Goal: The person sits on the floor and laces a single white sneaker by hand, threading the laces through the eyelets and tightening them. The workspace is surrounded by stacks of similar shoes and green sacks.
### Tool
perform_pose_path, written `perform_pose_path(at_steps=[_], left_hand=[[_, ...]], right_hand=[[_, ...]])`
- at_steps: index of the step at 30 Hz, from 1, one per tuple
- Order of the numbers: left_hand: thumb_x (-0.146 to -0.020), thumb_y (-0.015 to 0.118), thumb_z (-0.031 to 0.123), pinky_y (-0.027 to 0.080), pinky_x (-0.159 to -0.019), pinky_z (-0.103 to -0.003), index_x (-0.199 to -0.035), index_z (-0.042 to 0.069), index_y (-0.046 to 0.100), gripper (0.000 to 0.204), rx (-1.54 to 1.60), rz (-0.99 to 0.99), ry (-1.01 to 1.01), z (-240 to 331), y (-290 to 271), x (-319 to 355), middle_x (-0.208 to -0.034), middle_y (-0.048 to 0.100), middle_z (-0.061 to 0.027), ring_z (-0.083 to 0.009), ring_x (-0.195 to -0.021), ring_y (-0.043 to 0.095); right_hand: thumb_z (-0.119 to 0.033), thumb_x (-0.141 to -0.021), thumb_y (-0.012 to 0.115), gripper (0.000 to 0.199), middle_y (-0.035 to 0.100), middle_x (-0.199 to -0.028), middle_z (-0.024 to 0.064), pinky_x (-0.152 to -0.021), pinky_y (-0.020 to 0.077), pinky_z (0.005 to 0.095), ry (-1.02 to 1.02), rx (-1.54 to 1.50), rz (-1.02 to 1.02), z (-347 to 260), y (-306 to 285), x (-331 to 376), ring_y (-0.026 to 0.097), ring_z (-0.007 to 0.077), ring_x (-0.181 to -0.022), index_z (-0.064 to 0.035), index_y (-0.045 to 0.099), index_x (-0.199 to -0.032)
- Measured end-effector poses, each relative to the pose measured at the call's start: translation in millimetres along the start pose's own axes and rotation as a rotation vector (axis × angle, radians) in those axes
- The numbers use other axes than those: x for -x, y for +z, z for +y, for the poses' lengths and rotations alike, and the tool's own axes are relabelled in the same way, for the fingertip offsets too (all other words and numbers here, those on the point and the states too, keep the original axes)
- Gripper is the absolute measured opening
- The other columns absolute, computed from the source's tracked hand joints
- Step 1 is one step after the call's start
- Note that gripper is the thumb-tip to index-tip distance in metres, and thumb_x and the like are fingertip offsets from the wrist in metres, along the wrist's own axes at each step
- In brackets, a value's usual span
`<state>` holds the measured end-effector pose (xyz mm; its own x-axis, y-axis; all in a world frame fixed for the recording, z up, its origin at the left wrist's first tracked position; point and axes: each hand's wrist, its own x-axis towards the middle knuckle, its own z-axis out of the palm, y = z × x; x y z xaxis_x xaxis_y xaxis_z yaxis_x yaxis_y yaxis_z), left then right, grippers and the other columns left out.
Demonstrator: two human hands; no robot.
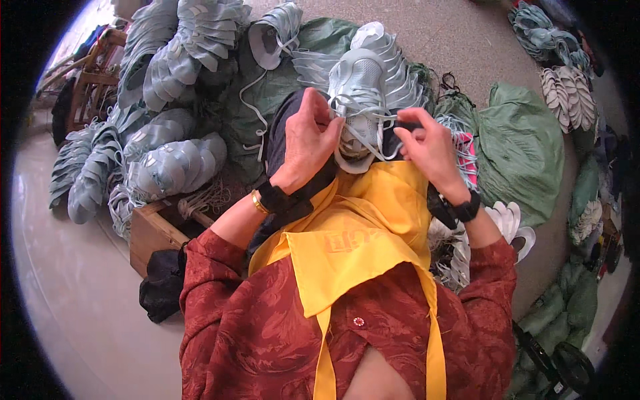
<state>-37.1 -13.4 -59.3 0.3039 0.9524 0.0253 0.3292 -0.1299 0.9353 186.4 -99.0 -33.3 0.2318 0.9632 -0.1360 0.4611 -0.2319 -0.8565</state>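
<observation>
A pale blue-grey shoe upper (360, 72) lies on my lap, toe pointing away and its opening toward me. A light shoelace (363, 100) is threaded across its front, with loops spreading to both sides. On the left, my left hand (310, 133) is closed, thumb and index finger pinching the lace at the upper's edge. Opposite it, my right hand (430, 147) has its fingers curled in a pinch at the lace's other side. The fingertips partly hide the lace there.
Nested stacks of similar uppers (177, 167) lie at left, by a wooden box (152, 233). A single upper (270, 40) trails a long lace ahead. A green sack (523, 147) is at right, with white shoe parts (510, 223) nearer me. A yellow apron (373, 233) covers my lap.
</observation>
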Motion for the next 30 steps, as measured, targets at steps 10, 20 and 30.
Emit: perform_pose_path(at_steps=[10,20,30], left_hand=[[-0.089,0.068,0.001,0.053,-0.066,-0.029,-0.095,0.001,0.053,0.016,0.067,0.063,0.055,-9,1,0,-0.076,0.062,-0.0071,-0.0118,-0.070,0.063],[-0.093,0.067,0.003,0.047,-0.067,-0.024,-0.093,0.003,0.053,0.015,0.099,-0.088,0.060,-11,-18,-4,-0.078,0.058,0.0012,-0.0038,-0.075,0.057],[-0.082,0.071,0.006,0.044,-0.060,-0.037,-0.088,0.003,0.053,0.018,-0.456,-0.079,0.390,-16,-25,-12,-0.074,0.053,-0.0091,-0.0245,-0.069,0.054]], right_hand=[[-0.002,-0.087,0.071,0.015,0.071,-0.085,0.0035,-0.056,0.0531,0.0242,0.056,-0.032,-0.111,18,5,-25,0.066,0.0071,-0.064,0.0004,0.068,-0.102],[0.001,-0.085,0.070,0.015,0.065,-0.082,0.0018,-0.056,0.0444,0.0252,-0.206,0.034,-0.124,-6,8,6,0.054,0.0089,-0.060,-0.0024,0.067,-0.099],[-0.007,-0.083,0.074,0.017,0.064,-0.083,0.0093,-0.059,0.0495,0.0334,-0.225,0.178,-0.049,6,9,-4,0.059,0.0185,-0.060,-0.0003,0.065,-0.096]])
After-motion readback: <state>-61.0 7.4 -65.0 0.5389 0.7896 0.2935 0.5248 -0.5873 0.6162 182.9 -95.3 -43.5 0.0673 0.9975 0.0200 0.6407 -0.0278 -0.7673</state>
